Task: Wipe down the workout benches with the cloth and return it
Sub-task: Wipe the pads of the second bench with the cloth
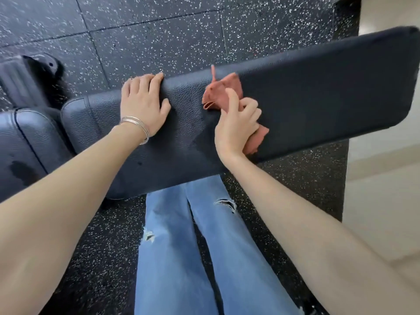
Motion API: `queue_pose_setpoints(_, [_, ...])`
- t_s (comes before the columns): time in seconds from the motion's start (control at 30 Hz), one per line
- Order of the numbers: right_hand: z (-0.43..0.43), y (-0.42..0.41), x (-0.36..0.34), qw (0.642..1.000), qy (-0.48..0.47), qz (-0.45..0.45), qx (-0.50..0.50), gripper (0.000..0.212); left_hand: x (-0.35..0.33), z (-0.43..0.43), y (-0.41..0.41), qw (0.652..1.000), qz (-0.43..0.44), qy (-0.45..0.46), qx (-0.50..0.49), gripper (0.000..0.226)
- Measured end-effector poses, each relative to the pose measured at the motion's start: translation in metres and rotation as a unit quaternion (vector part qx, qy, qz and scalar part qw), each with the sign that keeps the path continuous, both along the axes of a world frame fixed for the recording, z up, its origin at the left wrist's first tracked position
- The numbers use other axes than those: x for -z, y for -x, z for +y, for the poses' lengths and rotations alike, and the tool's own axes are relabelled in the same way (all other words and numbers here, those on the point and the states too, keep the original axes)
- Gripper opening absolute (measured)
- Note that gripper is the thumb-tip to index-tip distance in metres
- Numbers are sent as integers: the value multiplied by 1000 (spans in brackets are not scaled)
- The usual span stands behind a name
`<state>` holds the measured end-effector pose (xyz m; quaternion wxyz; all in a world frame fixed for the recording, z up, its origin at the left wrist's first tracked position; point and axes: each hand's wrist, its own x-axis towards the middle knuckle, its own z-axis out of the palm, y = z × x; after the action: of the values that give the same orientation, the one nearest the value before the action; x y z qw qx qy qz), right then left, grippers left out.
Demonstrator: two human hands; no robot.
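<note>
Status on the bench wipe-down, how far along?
Mid-wipe. Done: damp patches on the seat pad and on the long pad near its middle suggest those areas were wiped. In hand: the right hand presses the pink cloth onto the long pad while the left hand braces its far edge. Left: the pad's dry-looking right end, any other benches, returning the cloth.

Hands and cloth on the bench pad

On the bench pad (pixel 318 92), the left hand (pixel 143 105) lay left of the cloth (pixel 221 92); the right hand (pixel 236 130) gripped it.
</note>
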<state>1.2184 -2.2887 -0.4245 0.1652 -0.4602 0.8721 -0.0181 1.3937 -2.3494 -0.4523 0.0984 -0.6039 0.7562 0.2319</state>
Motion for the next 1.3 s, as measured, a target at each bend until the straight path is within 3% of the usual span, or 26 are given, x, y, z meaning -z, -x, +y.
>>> queue_pose_setpoints(0.1, [27,-33,-5,992,-46,-47,-106,50,-3,2,-2,1000,-6,-6,-7,58])
queue_pose_setpoints(0.23, [5,-3,-10,986,-30,-87,-140,43,-10,5,-9,1000,-13,-7,-21,58])
queue_pose_setpoints(0.37, [-59,60,-7,998,-4,-14,-55,38,-11,8,-10,1000,-14,5,-13,57])
queue_pose_setpoints(0.5, [-107,96,-3,995,-68,11,-68,39,-6,11,-5,999,-11,19,-47,56])
queue_pose_setpoints(0.67, [-81,42,6,998,-33,54,26,38,-4,14,-3,997,10,23,-67,56])
queue_pose_setpoints(0.77, [-60,-16,7,998,0,33,52,40,-1,15,-19,998,22,34,-56,56])
queue_pose_setpoints(0.9, [-35,-68,10,999,-3,-15,-52,47,-1,25,-54,997,17,48,-58,57])
queue_pose_setpoints(1.03, [-56,-33,-1,987,-38,-25,-153,38,-3,22,-91,999,12,36,0,57])
queue_pose_setpoints(1.2, [-85,28,-10,993,-83,26,82,38,-4,9,-122,999,-8,-2,42,58])
queue_pose_setpoints(1.3, [-89,0,-3,984,-91,52,143,39,-2,4,-131,997,-6,-10,74,58])
